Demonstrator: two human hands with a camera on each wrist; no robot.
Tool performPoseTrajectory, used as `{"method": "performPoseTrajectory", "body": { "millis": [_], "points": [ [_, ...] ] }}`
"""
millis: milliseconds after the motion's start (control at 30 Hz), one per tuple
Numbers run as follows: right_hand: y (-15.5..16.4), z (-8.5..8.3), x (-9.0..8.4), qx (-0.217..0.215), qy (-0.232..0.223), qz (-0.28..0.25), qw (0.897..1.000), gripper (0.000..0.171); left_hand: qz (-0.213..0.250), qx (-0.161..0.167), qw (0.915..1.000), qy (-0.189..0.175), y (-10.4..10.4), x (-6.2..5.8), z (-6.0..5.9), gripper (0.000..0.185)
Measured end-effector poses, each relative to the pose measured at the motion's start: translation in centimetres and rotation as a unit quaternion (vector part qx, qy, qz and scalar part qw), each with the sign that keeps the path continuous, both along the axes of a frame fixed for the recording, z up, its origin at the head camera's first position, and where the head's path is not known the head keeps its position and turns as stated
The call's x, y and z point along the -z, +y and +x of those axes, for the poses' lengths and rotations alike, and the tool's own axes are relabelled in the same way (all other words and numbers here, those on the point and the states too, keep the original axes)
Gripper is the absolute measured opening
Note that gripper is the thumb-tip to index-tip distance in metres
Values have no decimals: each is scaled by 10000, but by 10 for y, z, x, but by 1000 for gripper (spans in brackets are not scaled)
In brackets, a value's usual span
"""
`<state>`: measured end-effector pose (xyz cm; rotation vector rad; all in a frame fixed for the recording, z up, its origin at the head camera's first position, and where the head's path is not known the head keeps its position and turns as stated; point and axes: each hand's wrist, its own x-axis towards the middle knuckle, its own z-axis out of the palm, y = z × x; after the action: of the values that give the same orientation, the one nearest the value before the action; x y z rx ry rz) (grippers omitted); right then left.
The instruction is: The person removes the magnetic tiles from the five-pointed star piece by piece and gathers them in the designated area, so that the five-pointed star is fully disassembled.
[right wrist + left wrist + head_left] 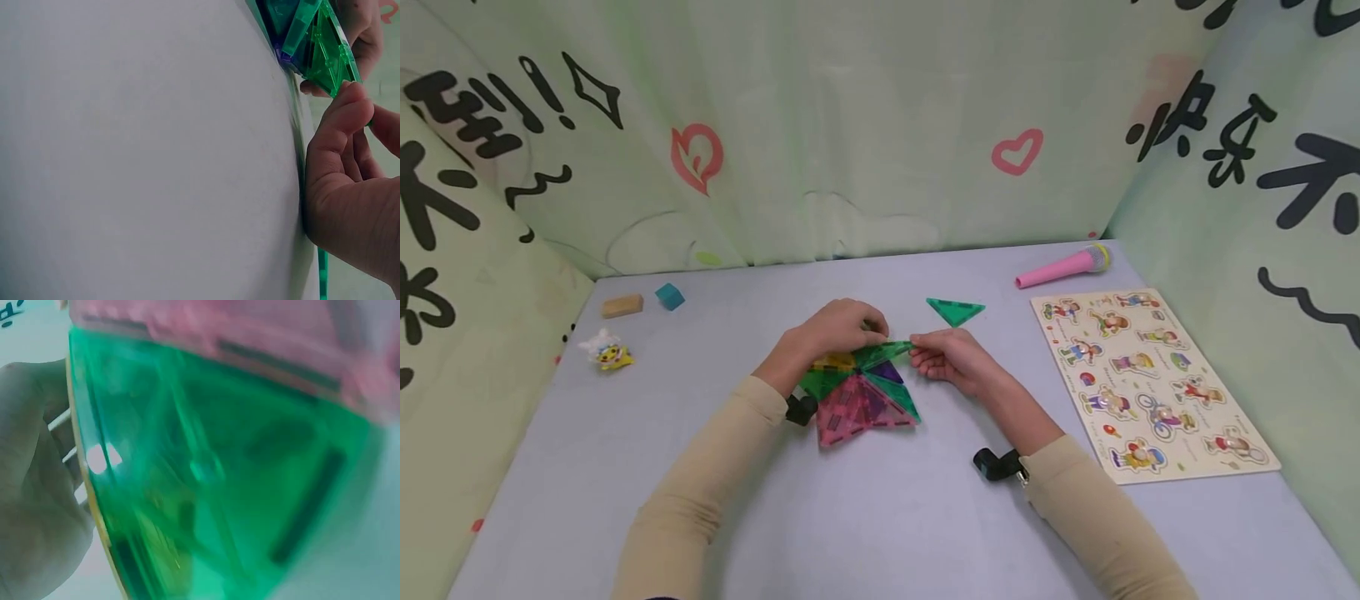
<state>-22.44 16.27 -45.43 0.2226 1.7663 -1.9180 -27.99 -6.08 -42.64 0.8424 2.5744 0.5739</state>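
Green see-through triangle tile [887, 351] sits pinched between both hands, mid desk [880, 517]. Left hand [835, 329] curls over its top w/ fingers bent, grip closed on the tile's left part; right hand [951, 360] pinches the tile's right tip w/ thumb & fingertips, grip narrow. Tile is tilted up, joined to a cluster of flat tiles [857, 400] just below both grips: pink, purple, green, yellow pieces lying on the desk & touching each other. Left wrist view is blurred, filled by green tile [212, 487] w/ pink edge above. Right wrist view shows right hand [350, 187] w/ fingertips on the green tile's edge [319, 44].

Loose green triangle [956, 311] lies just beyond the right grip, apart from it. Pink toy mic [1063, 267] farther out to the right; picture puzzle board [1150, 383] well right of the right grip. Wood block [622, 306], teal cube [669, 296] & small yellow toy figure [610, 352] lie well left of the left grip. Beige sleeves on both arms
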Motion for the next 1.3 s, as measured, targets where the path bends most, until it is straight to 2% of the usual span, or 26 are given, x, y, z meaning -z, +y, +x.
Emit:
{"method": "performPoseTrajectory", "body": {
  "millis": [100, 300, 667, 933, 1067, 1300],
  "points": [
    [0, 0, -1, -11, 43, -2, 10000, 24, -43, -327, 9995, 10, -9, 0, -1, 19],
    [0, -1, 1, -88, 71, -8, 9999, 23, -31, -721, 9969, -312, -19, -1, -4, 25],
    [1, 2, 0, -87, 157, 24, 9998, 23, 460, -862, 9906, -962, -23, 3, -9, 24],
    [2, 7, 1, -67, 243, 60, 9997, 22, 634, -907, 9843, -1378, -26, 5, -14, 24],
    [2, 9, 1, -24, 325, 64, 9994, 25, 794, -937, 9807, -1518, -27, 3, -15, 23],
    [10, 12, -4, 238, 520, 11, 9984, 24, 892, -971, 9794, -1532, -28, 6, -16, 24]
  ]
}}
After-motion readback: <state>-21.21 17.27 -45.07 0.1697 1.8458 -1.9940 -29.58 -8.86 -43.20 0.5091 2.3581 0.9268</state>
